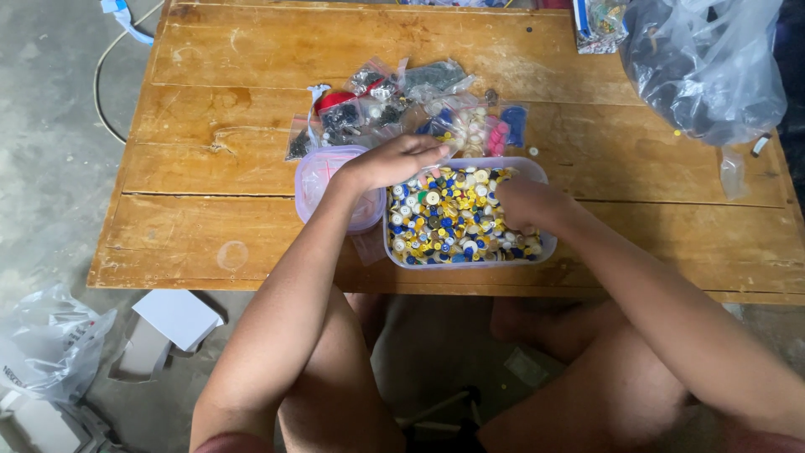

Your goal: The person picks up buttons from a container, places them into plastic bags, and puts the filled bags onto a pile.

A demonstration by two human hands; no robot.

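A clear rectangular tub (549, 244) on the wooden table (251, 126) is full of mixed buttons (449, 218) in yellow, blue, white and green. My left hand (392, 161) hovers over the tub's left rear corner, fingers held together and pointing right; whether they pinch a button is hidden. My right hand (524, 201) rests inside the tub at its right side, fingers curled down into the buttons. A lidded clear tub with a pinkish tint (319, 180) sits just left of the button tub, under my left wrist.
Several small zip bags of sorted buttons (402, 105) lie behind the tubs. A large clear plastic bag with dark contents (704, 63) fills the table's right rear corner. A white cable (105, 71), plastic bags and white boxes (172, 323) lie on the concrete floor at left.
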